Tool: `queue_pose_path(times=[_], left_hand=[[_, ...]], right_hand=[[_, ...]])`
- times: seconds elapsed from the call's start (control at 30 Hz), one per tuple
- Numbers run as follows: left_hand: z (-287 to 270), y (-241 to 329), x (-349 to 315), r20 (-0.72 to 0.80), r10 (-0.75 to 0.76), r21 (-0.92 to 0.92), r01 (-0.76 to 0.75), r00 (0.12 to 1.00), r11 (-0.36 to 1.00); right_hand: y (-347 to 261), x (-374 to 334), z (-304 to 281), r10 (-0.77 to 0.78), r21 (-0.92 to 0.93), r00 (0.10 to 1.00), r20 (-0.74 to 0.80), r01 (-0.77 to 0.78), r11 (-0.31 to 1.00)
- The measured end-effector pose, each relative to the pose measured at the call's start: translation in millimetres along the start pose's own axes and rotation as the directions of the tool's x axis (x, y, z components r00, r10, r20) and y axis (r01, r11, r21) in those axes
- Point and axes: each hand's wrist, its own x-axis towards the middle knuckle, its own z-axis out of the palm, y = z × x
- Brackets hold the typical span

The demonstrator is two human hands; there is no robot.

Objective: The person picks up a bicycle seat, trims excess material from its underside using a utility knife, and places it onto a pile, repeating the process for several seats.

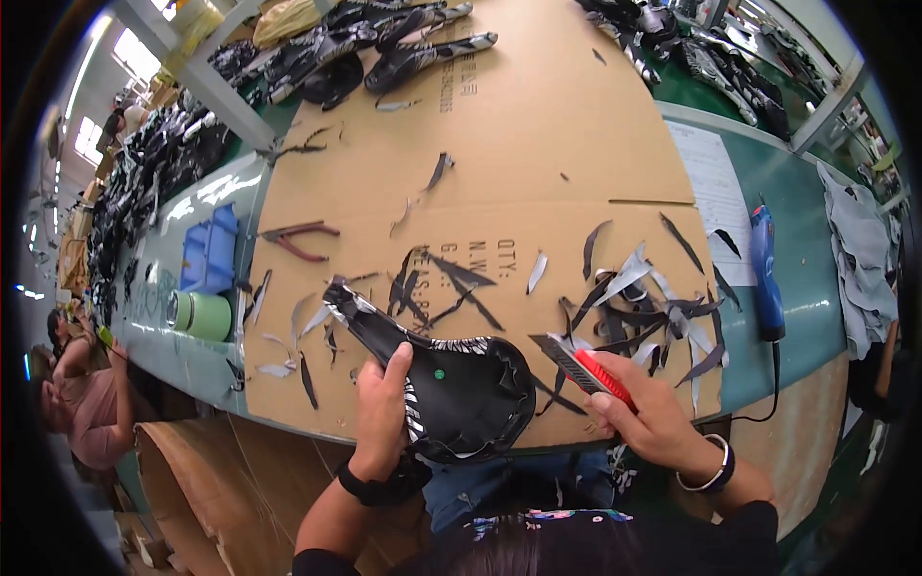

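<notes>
From where I sit watching the head view, my left hand [381, 403] is wrapped around the edge of a black bicycle saddle with a zebra-striped cover [437, 374], thumb on top and fingers curled under, holding it upside down over the near edge of the flattened brown cardboard sheet [538, 144] that covers the green workbench [807, 288]. My right hand [645, 408] is closed around a red-handled utility knife [586, 367], its blade pointing toward the saddle's wide rear end but not touching it — a small gap shows between them. Judging by what lies about, a good deal of cutting has been done: dark and pale offcut strips [639, 302] are scattered thickly to the right of the saddle and more thinly across the board. The cover looks pulled around the underside and mostly neat, though I cannot tell whether any excess is left along the rim. Further off lie a pair of red-handled pliers [300, 238], a roll of pale green tape [202, 315], a blue heat gun [765, 274], and a heap of saddles [375, 43] — finished or not, I cannot say.
</notes>
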Motion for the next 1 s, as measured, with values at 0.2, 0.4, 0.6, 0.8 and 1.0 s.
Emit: queue_pose_path(times=[0.2, 0.4, 0.6, 0.8, 1.0], left_hand=[[-5, 4, -8, 0.221, 0.774, 0.844, -0.514, 0.593, 0.152], [27, 23, 1, 0.747, 0.34, 0.611, -0.792, 0.572, -0.011], [28, 19, 22, 0.767, 0.343, 0.554, -0.83, 0.542, 0.073], [26, 23, 32, 0.777, 0.269, 0.546, -0.822, 0.569, 0.162], [27, 21, 33, 0.779, 0.27, 0.539, -0.824, 0.566, 0.173]], right_hand=[[30, 4, 2, -0.552, -0.721, 0.828, 0.096, 0.44, 0.535], [15, 18, 1, -0.568, -0.811, 0.798, 0.203, 0.462, 0.359], [-8, 38, 0, -0.538, -0.859, 0.766, 0.352, 0.493, 0.14], [-46, 55, -6, -0.388, -0.853, 0.783, 0.487, 0.521, -0.02], [-61, 61, -8, -0.249, -0.811, 0.783, 0.57, 0.584, -0.019]])
